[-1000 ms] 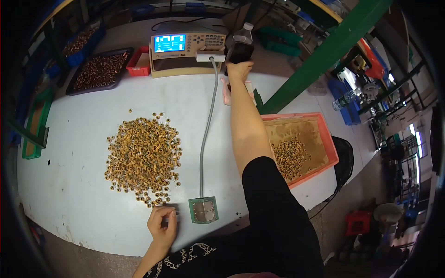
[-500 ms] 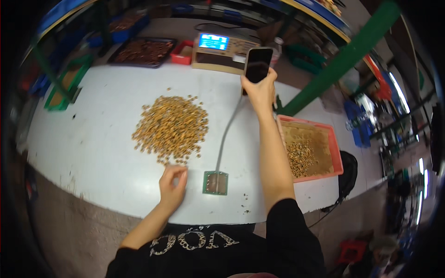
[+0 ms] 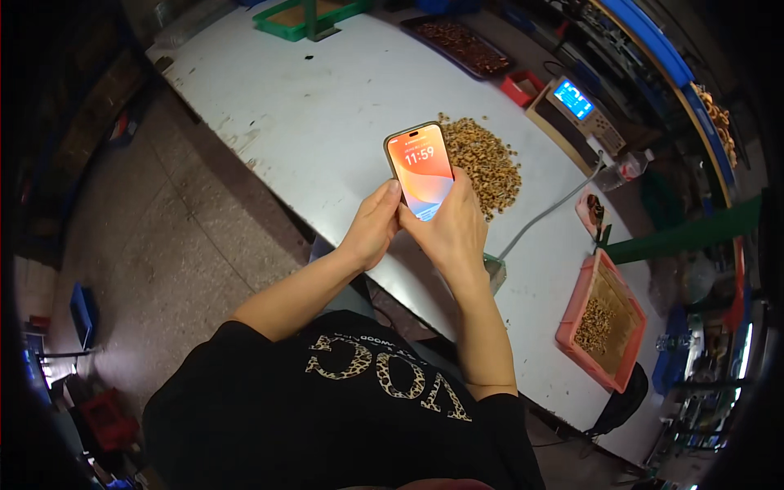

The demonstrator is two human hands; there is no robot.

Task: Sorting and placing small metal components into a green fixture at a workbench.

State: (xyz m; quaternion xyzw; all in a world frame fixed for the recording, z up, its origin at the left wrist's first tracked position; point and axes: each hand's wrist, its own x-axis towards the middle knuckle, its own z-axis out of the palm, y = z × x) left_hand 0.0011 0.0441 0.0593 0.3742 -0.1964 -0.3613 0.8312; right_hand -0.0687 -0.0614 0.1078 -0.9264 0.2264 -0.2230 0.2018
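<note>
Phone is lit now; left hand has joined right hand. Fingers of both pinch its edges; small parts seem left waiting.

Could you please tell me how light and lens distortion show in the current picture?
In the head view, the phone and display glow brightly; in that view, the table edge bows, corners go black, and the floor looks dim.
</note>
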